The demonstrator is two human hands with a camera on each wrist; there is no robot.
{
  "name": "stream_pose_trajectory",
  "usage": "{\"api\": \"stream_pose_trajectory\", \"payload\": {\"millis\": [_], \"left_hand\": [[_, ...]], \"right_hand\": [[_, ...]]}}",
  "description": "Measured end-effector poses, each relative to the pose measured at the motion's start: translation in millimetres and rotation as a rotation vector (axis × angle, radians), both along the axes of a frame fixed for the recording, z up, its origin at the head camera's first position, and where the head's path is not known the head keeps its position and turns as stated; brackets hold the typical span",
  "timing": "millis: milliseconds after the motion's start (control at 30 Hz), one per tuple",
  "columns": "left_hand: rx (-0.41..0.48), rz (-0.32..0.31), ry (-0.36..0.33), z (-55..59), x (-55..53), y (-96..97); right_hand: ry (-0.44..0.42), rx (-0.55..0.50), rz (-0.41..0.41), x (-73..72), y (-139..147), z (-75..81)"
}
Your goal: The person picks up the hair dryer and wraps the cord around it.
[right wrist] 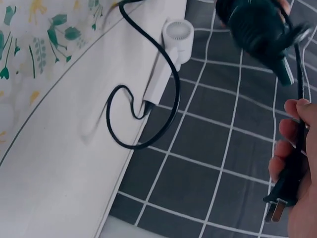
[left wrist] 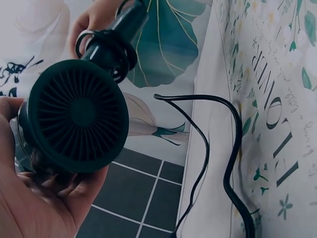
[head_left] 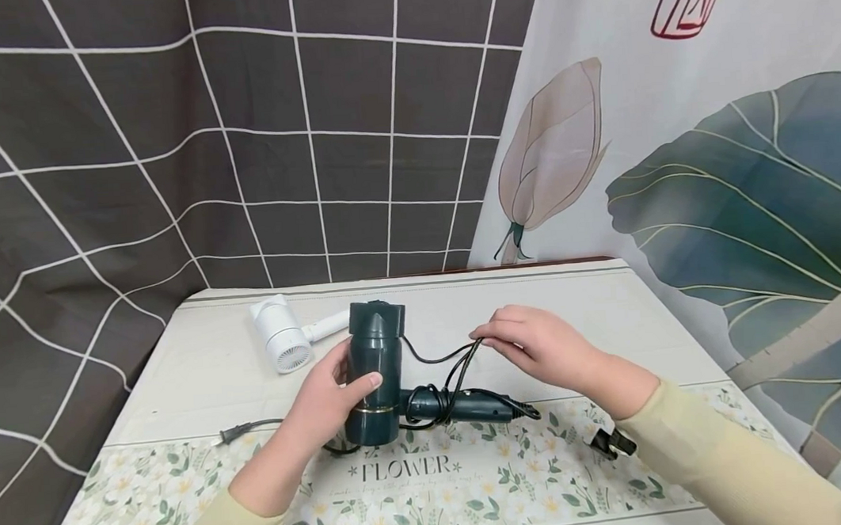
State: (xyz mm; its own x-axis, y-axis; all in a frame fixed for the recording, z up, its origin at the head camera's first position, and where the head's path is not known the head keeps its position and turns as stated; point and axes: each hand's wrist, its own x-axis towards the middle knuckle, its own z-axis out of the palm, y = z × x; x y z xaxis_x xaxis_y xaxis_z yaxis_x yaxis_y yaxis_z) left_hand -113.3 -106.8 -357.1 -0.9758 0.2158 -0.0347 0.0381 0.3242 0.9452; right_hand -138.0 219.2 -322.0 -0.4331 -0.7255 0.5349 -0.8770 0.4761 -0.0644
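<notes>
My left hand (head_left: 331, 394) grips the barrel of a dark green hair dryer (head_left: 376, 368), thumb across its near side. Its ribbed round grille (left wrist: 83, 113) fills much of the left wrist view. Black cord (head_left: 445, 404) is looped about the dryer's handle (head_left: 481, 407), which points right. Over the handle's right side, my right hand (head_left: 539, 343) pinches a stretch of that cord between thumb and fingers. In the right wrist view the cord's two-pin plug (right wrist: 283, 196) hangs at the lower fingers of this hand.
A white hair dryer (head_left: 279, 333) lies on the table (head_left: 205, 369) behind my left hand. A second plug (head_left: 233, 433) lies at the left, its cord running under my left arm. A dark gridded curtain (head_left: 258, 168) hangs behind the table, a leaf-printed one (head_left: 766, 189) at the right.
</notes>
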Motion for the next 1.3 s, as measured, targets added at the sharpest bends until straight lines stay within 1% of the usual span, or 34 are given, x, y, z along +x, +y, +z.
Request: {"api": "stream_pose_trajectory", "payload": {"millis": [133, 267, 400, 467, 600, 667, 733, 800, 833, 933, 1000, 1033, 1100, 1133, 1200, 1300], "left_hand": [[0.044, -0.029, 0.001, -4.1, -0.9, -2.2], [0.127, -0.056, -0.011, -8.2, -1.3, -3.3], [0.221, -0.082, -0.04, -10.6, -1.5, -4.4], [0.245, -0.083, -0.051, -10.9, -1.4, -5.0], [0.28, -0.076, -0.058, -10.0, -0.1, -5.5], [0.294, -0.075, -0.051, -8.6, 0.9, -5.3], [0.308, -0.073, -0.045, -6.8, 1.4, -5.4], [0.308, -0.054, -0.031, -4.6, 1.4, -6.0], [0.306, -0.041, -0.025, -3.7, 1.1, -6.5], [0.303, -0.004, -0.012, -1.1, 0.4, -8.4], [0.299, 0.013, -0.014, -0.6, 0.3, -9.7], [0.301, 0.017, -0.016, -0.2, 0.5, -10.1], [0.304, 0.022, -0.019, 0.6, 1.4, -10.5], [0.302, 0.029, -0.021, 1.0, 1.8, -10.6], [0.306, 0.04, -0.025, 1.9, 2.7, -10.3], [0.31, 0.057, -0.017, 3.7, 3.5, -9.2]], "right_hand": [[-0.029, -0.009, -0.032, -4.6, 2, -2.5], [-0.055, -0.023, -0.075, -7.7, 1, -7.2], [-0.116, -0.043, -0.13, -9.2, -3, -15.4], [-0.152, -0.03, -0.154, -9.3, -5, -20.1], [-0.167, -0.006, -0.113, -12.2, -9, -31.2], [-0.185, -0.013, -0.094, -11.6, -11, -35.5], [-0.229, -0.01, -0.103, -8.5, -13, -38.6], [-0.308, -0.004, -0.147, -1.7, -17, -40.2], [-0.331, 0.001, -0.171, 2.3, -18, -40.6], [-0.333, 0.043, -0.232, 12.9, -22, -42.4], [-0.31, 0.068, -0.278, 18.7, -24, -42.6], [-0.28, 0.079, -0.295, 21.0, -24, -42.8], [-0.277, 0.086, -0.318, 24.1, -25, -43.0], [-0.282, 0.086, -0.32, 25.0, -26, -43.2], [-0.319, 0.079, -0.315, 26.5, -27, -42.7], [-0.419, 0.065, -0.298, 28.2, -29, -40.7]]}}
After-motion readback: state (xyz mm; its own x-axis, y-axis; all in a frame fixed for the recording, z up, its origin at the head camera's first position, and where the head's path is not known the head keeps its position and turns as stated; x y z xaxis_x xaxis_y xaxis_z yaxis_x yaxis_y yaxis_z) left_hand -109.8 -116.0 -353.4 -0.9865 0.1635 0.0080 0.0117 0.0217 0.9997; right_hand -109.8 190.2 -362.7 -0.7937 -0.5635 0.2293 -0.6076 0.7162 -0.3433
